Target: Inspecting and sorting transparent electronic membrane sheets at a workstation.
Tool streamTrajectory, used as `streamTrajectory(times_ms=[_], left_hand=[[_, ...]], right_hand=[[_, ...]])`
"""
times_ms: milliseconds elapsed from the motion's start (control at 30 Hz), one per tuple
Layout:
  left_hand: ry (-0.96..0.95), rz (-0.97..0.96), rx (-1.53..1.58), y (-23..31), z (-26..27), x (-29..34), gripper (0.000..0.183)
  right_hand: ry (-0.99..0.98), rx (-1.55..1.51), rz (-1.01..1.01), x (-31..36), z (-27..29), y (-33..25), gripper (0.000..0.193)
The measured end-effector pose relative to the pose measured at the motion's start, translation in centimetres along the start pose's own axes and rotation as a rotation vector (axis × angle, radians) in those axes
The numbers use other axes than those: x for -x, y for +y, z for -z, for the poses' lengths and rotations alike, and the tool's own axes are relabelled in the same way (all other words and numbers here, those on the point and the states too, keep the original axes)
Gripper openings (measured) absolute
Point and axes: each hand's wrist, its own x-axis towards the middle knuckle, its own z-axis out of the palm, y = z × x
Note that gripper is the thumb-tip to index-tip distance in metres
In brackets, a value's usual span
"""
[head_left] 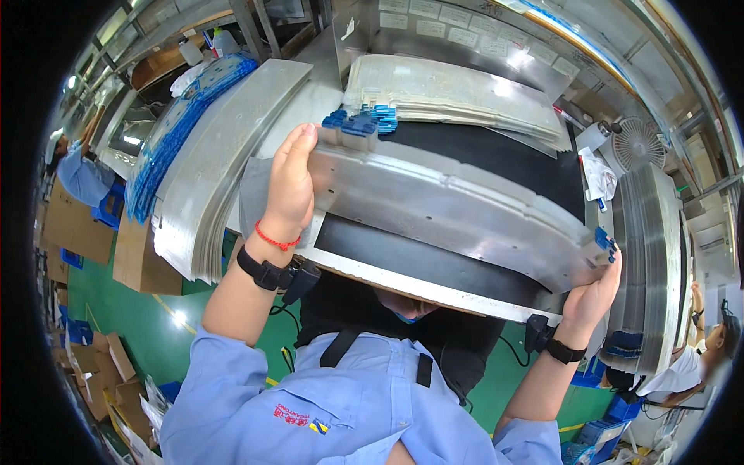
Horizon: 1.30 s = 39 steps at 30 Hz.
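A long silver panel (442, 209) is being held up by its two ends, its left end being held farther forward than its right. Its broad, dully shining face, dotted with small holes, is being presented rearward, above a black surface (403, 246). Both ends are being edged by blue pieces (353, 124). Whether several sheets are being held together cannot be told.

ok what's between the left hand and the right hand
In the head view, a long silver metal piece spans the stretch between the left hand and the right hand, one hand at each end.
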Motion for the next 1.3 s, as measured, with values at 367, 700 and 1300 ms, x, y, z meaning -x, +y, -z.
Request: streamTrajectory(times_ms=[367,700,1300], left_hand=[[-0.478,-0.566,-0.619,5.1,-0.6,0.8,0.05],[-0.227,-0.27,-0.792,4.8,-2.7,-0.6,0.024],[0.072,-0.255,-0.731,2.8,-2.5,-2.6,0.025]], right_hand=[[-0.093,0.022,0.164,0.5,0.0,-0.7,0.075],[-0.225,0.588,0.687,1.2,1.0,-2.3,0.051],[0.193,0.467,0.23,6.3,7.9,-6.6,0.025]])
